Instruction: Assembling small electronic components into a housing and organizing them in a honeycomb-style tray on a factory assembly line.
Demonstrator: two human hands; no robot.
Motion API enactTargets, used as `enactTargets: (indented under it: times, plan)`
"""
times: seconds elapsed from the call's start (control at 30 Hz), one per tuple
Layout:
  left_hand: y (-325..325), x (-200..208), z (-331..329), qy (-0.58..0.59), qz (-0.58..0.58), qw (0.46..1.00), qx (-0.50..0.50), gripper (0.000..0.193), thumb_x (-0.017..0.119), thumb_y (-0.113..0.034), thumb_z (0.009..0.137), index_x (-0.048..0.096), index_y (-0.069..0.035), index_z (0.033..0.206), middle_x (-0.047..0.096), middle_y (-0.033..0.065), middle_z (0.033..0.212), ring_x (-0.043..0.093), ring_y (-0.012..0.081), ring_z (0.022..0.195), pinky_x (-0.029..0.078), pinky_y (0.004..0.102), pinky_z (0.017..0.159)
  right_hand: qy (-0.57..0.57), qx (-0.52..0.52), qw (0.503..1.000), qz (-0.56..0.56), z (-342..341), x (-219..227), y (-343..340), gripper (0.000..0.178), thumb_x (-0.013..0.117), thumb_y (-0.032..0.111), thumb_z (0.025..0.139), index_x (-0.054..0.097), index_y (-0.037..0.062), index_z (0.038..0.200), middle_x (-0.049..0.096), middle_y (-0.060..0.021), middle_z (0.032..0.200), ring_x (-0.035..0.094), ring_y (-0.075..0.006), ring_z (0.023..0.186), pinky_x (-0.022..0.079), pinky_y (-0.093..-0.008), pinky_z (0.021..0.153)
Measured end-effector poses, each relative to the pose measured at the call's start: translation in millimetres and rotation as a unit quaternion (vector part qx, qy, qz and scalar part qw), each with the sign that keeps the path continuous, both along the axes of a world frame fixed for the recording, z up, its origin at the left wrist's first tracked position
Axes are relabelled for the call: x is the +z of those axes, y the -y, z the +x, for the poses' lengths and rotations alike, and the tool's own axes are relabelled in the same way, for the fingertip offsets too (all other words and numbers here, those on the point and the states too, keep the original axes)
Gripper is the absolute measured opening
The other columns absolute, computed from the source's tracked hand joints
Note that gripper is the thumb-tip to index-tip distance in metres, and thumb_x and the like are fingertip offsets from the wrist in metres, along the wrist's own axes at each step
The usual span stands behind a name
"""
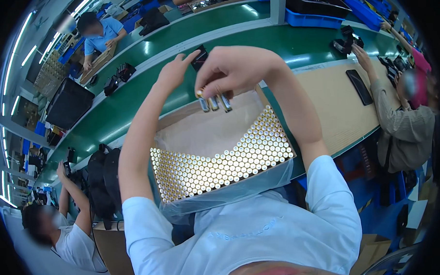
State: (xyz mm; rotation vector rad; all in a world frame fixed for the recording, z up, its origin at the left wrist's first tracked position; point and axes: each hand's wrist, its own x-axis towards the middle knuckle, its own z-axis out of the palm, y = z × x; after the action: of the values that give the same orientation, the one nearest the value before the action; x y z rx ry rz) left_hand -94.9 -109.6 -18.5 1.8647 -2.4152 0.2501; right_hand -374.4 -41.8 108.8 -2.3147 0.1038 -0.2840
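Observation:
My right hand [234, 70] is closed on several cylindrical batteries [213, 104], which hang side by side below its fingertips. They are above the far part of an open cardboard box [158, 120]. Upright batteries [219, 169] stand packed in rows along the near side and right end of this box, and its bare bottom shows beyond them. My left hand [173, 72] is past the box's far edge, its fingers at a small black device [199, 58] that they seem to grip. My right hand hides part of that device.
A green conveyor belt [150, 50] runs beyond the box. Black devices [119, 77] sit on it at the left. Co-workers sit left, far and right. A tan board [335, 100] with a dark phone-like slab [359, 87] lies at the right. Blue trays [311, 20] stand behind.

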Motion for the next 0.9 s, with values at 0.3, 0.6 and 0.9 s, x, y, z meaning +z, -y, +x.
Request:
enactTargets:
  times: [0.3,0.6,0.9]
  plan:
    - [37.0,-13.7,21.2,0.054,-0.108,0.988,-0.098,0.013,0.057,-0.011,0.089,0.066,-0.008,0.099,0.057,0.0144,0.106,0.06,0.0354,0.092,0.05,0.042,0.084,-0.038,-0.02,0.992,-0.116,-7.0,-15.2,1.1,0.013,0.067,0.008,0.089,0.073,-0.0035,0.091,0.074,-0.0081,0.08,0.063,-0.019,0.055,0.051,-0.0302,0.058]
    - [11.7,3.3,53.6,0.192,-0.137,0.944,-0.232,0.014,0.059,-0.011,0.089,0.069,-0.007,0.099,0.057,0.0113,0.098,0.06,0.0321,0.088,0.051,0.0395,0.082,0.004,-0.052,0.995,-0.089,13.9,-38.0,36.6,0.016,0.064,0.009,0.091,0.073,-0.0035,0.095,0.073,-0.0086,0.079,0.064,-0.017,0.056,0.054,-0.0273,0.058]
    - [-12.9,43.5,30.5,0.014,0.033,0.996,-0.077,0.019,0.06,-0.018,0.095,0.066,-0.002,0.101,0.059,0.0109,0.102,0.06,0.027,0.088,0.051,0.0354,0.083,-0.01,-0.134,0.987,0.084,20.2,-58.1,60.9,0.021,0.064,0.013,0.095,0.073,-0.0059,0.098,0.072,-0.0105,0.082,0.067,-0.0152,0.06,0.059,-0.0246,0.059]
